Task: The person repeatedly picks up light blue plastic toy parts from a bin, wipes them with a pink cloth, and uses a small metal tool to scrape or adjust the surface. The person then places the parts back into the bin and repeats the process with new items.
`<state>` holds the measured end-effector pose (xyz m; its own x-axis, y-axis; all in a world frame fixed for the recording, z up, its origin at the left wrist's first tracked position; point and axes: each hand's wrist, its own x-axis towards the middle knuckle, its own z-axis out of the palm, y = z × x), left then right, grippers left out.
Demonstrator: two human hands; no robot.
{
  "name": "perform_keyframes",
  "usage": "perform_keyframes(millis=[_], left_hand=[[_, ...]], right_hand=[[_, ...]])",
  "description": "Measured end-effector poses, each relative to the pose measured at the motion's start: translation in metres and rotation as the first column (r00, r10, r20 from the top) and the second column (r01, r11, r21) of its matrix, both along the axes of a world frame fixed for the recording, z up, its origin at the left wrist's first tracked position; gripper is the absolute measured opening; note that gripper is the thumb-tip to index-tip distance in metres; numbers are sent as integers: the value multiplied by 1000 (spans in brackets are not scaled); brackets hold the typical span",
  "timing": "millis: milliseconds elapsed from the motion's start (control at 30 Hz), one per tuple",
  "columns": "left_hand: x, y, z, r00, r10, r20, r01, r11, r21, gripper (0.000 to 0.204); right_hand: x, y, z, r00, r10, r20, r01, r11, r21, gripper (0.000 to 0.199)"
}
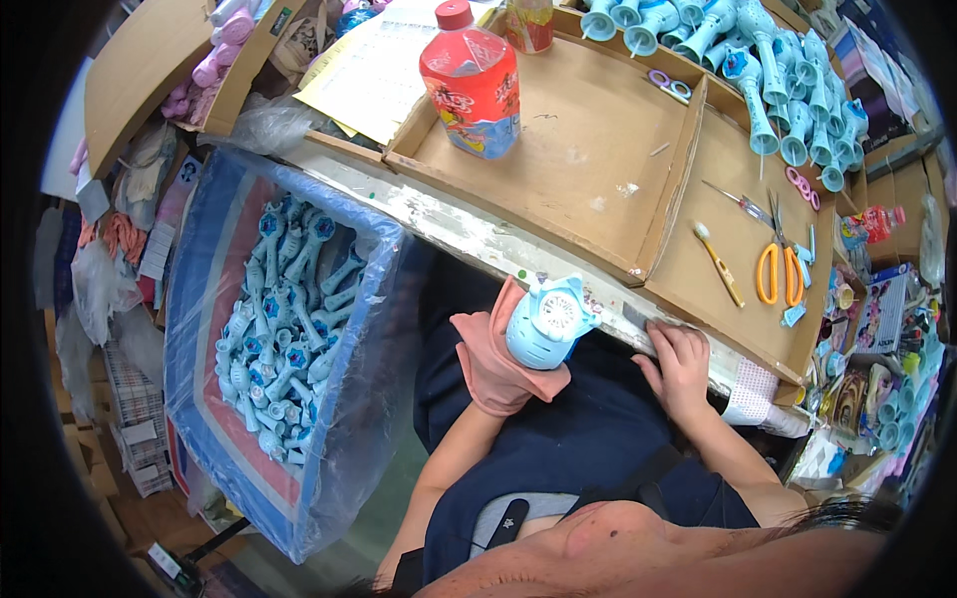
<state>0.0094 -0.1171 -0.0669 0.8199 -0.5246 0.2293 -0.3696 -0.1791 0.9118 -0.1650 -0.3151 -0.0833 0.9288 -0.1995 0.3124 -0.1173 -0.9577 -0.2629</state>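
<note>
My left hand, covered by a salmon-pink glove or cloth, holds a light-blue rounded plastic toy part. The part has ear-like points and a round white grille facing up. Its fingers are mostly hidden by the pink fabric and the part. My right hand lies at the near edge of the workbench, its fingers stretched out and thumb apart. Nothing shows in it. Between the two hands runs the worn bench edge, above my dark apron.
A plastic-lined bin of blue toy parts stands at left. Cardboard trays cover the bench, with a red bottle, orange-handled scissors, a brush and a screwdriver. Blue wand-like parts are heaped at far right.
</note>
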Motion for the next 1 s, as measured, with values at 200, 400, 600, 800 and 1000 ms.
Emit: perform_keyframes(millis=[200,400,600,800,1000], left_hand=[[-2,6,-22,988,-9,154,-3,997,75,69],[21,0,-29,677,-393,-622,367,913,-177,63],[24,-18,-17,-10,-576,-817,179,803,-569,77],[12,-35,-42,440,-523,-730,385,844,-373,67],[13,-32,-62,728,-525,-440,594,804,24,60]], right_hand=[[-4,-27,0,960,248,133,-259,963,69,27],[13,-25,7,980,-82,179,-32,831,556,19],[46,-17,37,931,-220,292,-82,651,754,16],[89,-19,61,943,-114,314,-116,769,629,10],[108,-10,58,915,-68,399,-156,850,503,15]])
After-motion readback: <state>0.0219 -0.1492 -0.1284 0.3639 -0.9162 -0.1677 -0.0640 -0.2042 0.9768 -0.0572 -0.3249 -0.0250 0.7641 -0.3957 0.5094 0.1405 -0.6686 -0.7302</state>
